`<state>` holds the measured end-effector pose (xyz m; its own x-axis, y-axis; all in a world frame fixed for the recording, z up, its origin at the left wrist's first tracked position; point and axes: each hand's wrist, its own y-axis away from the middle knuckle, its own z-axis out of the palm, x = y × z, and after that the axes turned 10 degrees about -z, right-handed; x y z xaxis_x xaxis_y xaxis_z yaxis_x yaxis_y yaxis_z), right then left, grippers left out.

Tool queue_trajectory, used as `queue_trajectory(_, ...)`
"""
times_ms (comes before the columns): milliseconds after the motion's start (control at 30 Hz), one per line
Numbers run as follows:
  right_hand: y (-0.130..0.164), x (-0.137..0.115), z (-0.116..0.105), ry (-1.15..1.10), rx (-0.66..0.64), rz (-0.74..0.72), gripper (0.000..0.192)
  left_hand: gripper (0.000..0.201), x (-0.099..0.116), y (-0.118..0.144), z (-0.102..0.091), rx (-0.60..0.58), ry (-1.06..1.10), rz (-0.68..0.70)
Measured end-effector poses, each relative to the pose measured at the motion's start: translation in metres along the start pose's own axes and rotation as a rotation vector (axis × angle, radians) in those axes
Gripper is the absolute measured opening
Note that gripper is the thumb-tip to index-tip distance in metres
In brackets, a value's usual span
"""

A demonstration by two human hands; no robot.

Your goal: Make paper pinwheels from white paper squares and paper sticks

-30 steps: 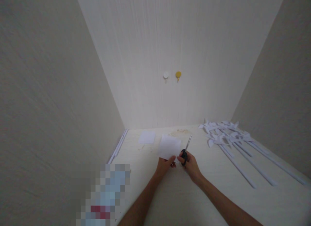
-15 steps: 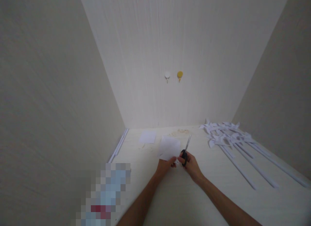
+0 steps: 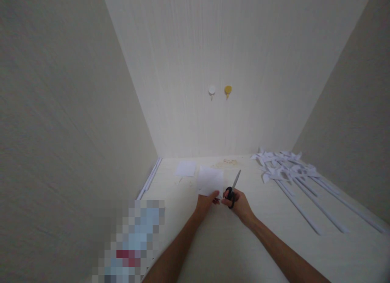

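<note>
A white square sheet of paper point(image 3: 210, 180) is pinched at its lower right corner by my left hand point(image 3: 208, 202), thumb on top. My right hand point(image 3: 240, 206) is closed round the black handles of a pair of scissors point(image 3: 235, 181). The blades point up and away from me, to the right of the paper, and look closed. My right thumb and fingertip are close to the paper's lower right corner; whether they touch it I cannot tell. Another white sheet point(image 3: 185, 168) lies flat on the table, farther back to the left.
Several white paper pinwheels point(image 3: 282, 165) with rolled-paper sticks point(image 3: 304, 214) lie at the right. More rolled paper sticks point(image 3: 149, 179) rest along the left wall. A blurred-out object point(image 3: 137, 238) is at the front left. Two hooks, white point(image 3: 211, 90) and yellow point(image 3: 228, 89), are on the back wall.
My left hand and the paper have shifted slightly left relative to the scissors, and the sheet lies a little flatter. The scissors stay in my right hand. The view has tilted a little.
</note>
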<state>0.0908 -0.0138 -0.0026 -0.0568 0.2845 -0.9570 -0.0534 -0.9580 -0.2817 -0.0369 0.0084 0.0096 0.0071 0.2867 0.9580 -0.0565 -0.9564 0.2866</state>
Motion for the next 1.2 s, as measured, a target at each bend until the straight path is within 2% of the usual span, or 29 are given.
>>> queue_trajectory(267,-0.0003,0.0008,-0.0011,-0.013,0.021,-0.010,0.023,0.025,0.0036,0.0050,0.0004,0.004,-0.093,0.007)
queue_trajectory(833,-0.0008,0.0044,-0.0017,0.057,0.073,-0.005,0.024,0.024,0.0006,0.0042,0.0005,0.006,-0.179,0.064)
queue_trajectory(1000,-0.0012,0.0038,-0.0012,0.062,0.078,-0.018,0.022,0.018,-0.0007,0.0042,0.0005,0.016,-0.220,0.038)
queue_trajectory(1200,-0.0005,0.0014,-0.0002,0.103,0.098,-0.021,0.022,0.021,-0.0018,0.0048,-0.0004,-0.005,-0.301,0.048)
